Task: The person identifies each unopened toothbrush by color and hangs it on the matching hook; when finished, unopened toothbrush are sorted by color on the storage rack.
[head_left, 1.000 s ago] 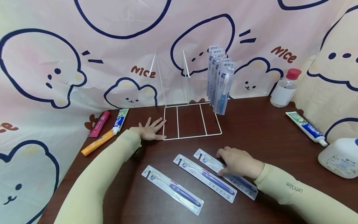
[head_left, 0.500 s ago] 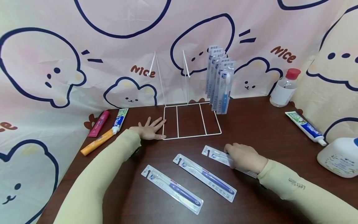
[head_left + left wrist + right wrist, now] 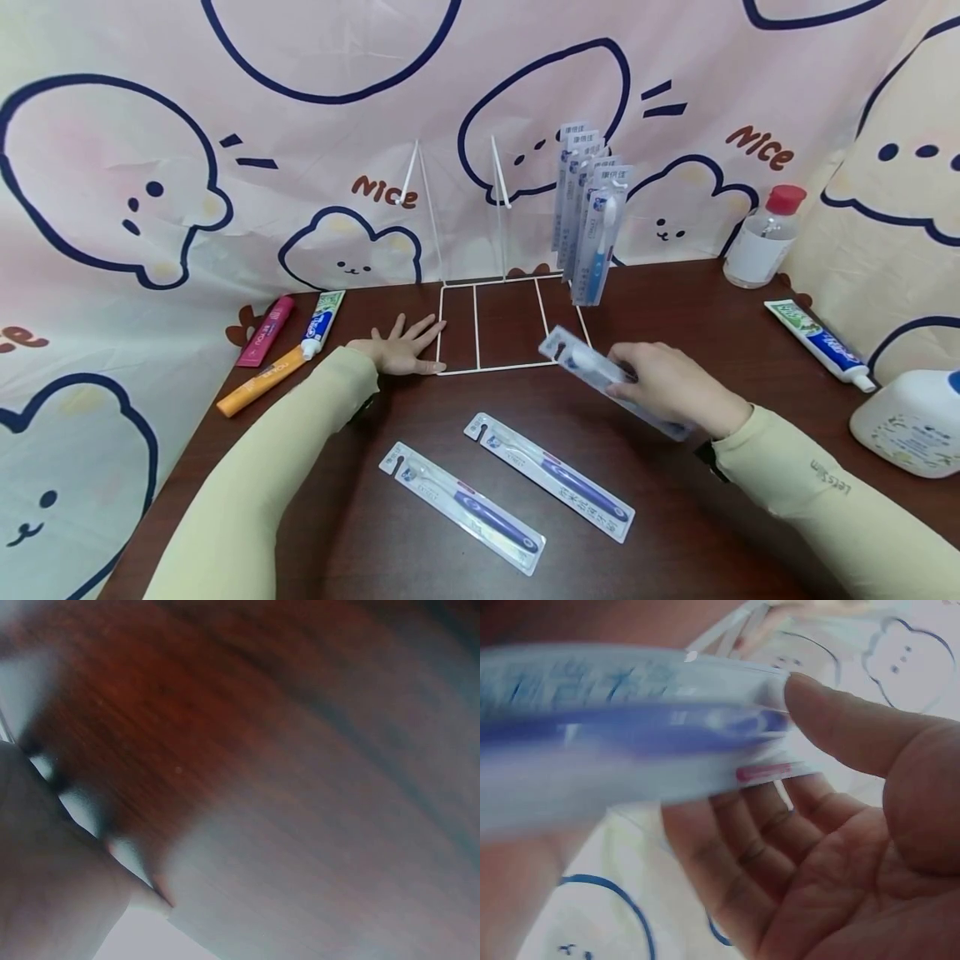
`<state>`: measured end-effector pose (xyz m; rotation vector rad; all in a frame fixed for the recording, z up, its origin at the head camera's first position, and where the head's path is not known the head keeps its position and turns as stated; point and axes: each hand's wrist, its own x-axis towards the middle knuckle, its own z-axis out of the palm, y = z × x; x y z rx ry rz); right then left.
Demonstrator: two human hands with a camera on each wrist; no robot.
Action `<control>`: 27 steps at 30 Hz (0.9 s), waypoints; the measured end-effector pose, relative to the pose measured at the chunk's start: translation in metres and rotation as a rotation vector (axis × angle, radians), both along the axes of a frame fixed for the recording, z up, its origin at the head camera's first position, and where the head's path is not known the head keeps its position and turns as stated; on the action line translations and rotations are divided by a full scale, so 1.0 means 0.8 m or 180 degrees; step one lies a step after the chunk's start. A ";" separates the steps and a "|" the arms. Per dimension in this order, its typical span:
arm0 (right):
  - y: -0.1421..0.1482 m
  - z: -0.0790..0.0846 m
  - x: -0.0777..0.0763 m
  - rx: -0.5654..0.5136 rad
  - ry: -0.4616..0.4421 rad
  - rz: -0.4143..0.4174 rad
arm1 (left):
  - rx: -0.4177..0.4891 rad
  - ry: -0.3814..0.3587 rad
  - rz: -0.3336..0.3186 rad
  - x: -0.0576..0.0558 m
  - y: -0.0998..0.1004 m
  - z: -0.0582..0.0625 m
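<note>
your right hand (image 3: 667, 379) pinches a packaged toothbrush (image 3: 585, 363); your left hand (image 3: 403, 346), fingers spread, rests at the wire rack (image 3: 517, 366). judged: pick-up step; next likely calls for raising it rackward.

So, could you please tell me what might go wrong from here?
The right hand has its grip partway along the held toothbrush pack, leaving both ends free, so it might swivel or slip. Its hole end could knock the hanging packs if raised carelessly. With those all on the right side of the rack, it might tip if the left hand, at its base's left edge, moves away.
</note>
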<state>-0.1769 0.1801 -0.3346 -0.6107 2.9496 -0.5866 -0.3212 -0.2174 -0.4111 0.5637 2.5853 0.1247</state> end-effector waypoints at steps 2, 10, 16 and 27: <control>-0.005 0.013 -0.001 -0.0213 -0.0041 -0.0011 | -0.0003 0.0002 0.0004 0.000 0.000 -0.001; -0.044 0.059 -0.005 -0.0914 0.0061 0.0168 | -0.0025 0.0026 0.0014 -0.002 -0.001 -0.006; -0.077 0.089 -0.014 -0.1246 0.0107 0.0254 | 0.0023 0.0033 -0.0008 -0.002 -0.002 -0.004; -0.109 0.105 -0.053 -0.1140 0.0101 0.0005 | 0.0042 0.0048 -0.0011 0.000 -0.002 -0.003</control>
